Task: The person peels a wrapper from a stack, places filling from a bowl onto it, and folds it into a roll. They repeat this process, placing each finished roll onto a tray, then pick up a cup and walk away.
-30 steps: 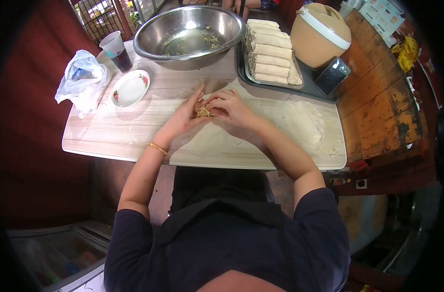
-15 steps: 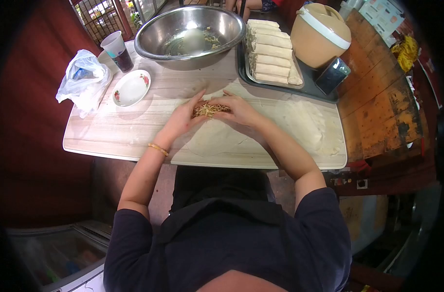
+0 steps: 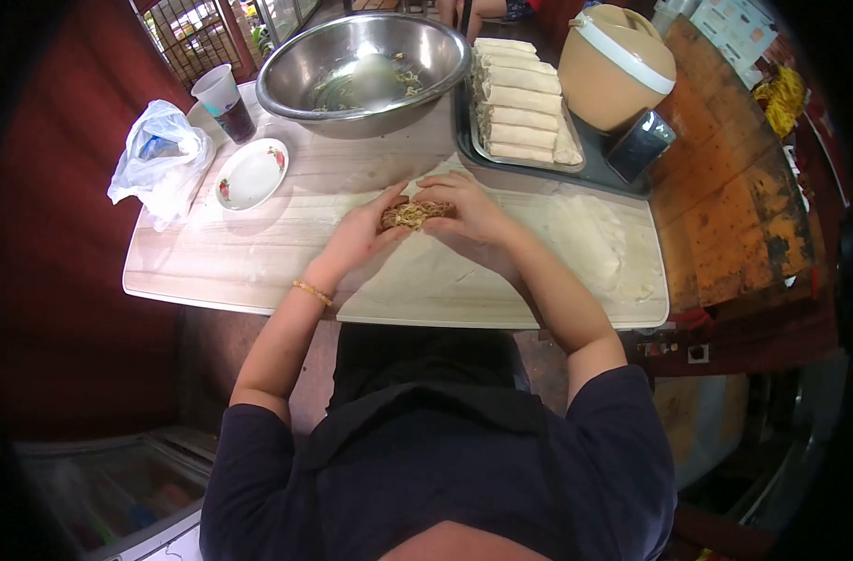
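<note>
Our 2 hands, left (image 3: 356,238) and right (image 3: 473,217), cup the filling (image 3: 414,214) on the wrapper (image 3: 426,276) mid-worktop (image 3: 221,252), fingers curled. We'd best keep it tight and even before rolling.

Top: dark navy short-sleeved shirt, sleeves ending above the elbows.
Front: black apron or lap cloth below the chest.
Left hand (image 3: 359,238): bare, thin gold bracelet (image 3: 312,293) at wrist.
Right hand (image 3: 473,220): bare, unadorned.
</note>
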